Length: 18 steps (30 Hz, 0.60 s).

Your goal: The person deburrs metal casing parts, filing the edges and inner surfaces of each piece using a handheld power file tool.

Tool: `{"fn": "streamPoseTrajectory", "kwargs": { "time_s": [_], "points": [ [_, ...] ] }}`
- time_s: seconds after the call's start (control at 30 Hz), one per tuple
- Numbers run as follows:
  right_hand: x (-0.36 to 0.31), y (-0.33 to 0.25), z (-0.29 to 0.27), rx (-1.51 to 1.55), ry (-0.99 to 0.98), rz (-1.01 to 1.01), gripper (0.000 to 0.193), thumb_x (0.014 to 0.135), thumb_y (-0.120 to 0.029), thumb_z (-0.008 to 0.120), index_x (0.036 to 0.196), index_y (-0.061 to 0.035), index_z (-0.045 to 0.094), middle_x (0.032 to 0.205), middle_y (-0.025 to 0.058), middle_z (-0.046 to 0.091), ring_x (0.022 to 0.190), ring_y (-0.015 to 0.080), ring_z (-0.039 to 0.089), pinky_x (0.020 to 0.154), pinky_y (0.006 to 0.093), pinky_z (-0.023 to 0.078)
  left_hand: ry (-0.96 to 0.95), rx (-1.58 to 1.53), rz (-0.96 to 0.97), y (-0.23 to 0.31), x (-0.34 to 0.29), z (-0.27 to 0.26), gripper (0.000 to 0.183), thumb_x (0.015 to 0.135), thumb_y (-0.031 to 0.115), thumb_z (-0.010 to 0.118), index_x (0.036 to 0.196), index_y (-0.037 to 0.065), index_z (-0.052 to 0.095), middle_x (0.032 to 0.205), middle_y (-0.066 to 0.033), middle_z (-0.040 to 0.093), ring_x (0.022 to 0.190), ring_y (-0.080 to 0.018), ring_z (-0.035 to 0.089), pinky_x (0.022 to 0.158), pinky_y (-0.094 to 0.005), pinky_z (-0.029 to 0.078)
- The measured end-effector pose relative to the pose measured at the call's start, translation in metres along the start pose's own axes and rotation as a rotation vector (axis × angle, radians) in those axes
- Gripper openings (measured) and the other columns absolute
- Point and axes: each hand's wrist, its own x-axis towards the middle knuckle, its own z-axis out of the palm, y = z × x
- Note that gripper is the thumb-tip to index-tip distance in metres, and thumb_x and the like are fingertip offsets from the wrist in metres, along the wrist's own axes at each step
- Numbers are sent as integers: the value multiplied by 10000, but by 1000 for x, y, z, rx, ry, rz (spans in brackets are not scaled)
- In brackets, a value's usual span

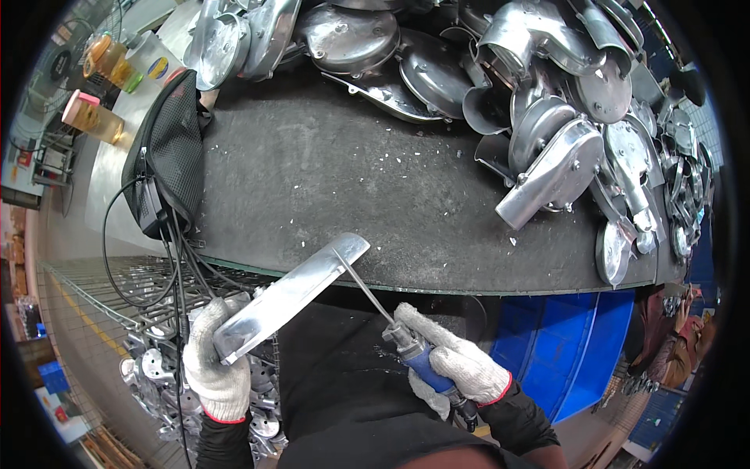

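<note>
In a white knitted glove, my left hand (pixel 215 363) grips one end of a shiny cast metal part (pixel 293 293), held on edge and slanting up to the right in front of the table's near edge. My right hand (pixel 461 359), gloved the same way, is wrapped round a blue and grey handheld power tool (pixel 422 361). From its nose a long thin metal rod (pixel 363 287) reaches up and left; its tip meets the part near the far end. The side of the part turned away from me is hidden.
A dark mat-topped table (pixel 312 172) carries piled silver castings (pixel 558 164) along its back and right. A black mesh bag (pixel 168 156) with cables stands at the left, near drink bottles (pixel 94 117). Below are a wire basket of metal parts (pixel 156 375) and a blue bin (pixel 547 352).
</note>
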Motion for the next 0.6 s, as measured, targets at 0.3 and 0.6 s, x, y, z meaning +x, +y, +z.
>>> {"fn": "streamPoseTrajectory", "kwargs": {
  "time_s": [0.3,0.6],
  "points": [
    [-3,-11,3,-79,-18,-38,913,1027,-404,636,1692,-122,78,975,137,664,596,169,615,498,311,516,0,191,37,12,12,-1,489,816,-177,645,1280,-22,641,1176,-173,744,1084,-278,735,943,-366,605],
    [-19,-25,36,-1909,520,-335,759,806,-231,825,1517,-227,561,901,63,688,567,241,652,538,362,561,61,226,13,28,12,6,481,801,-148,733,1258,-9,675,1114,-161,757,1027,-269,751,866,-352,614]
  ]
}}
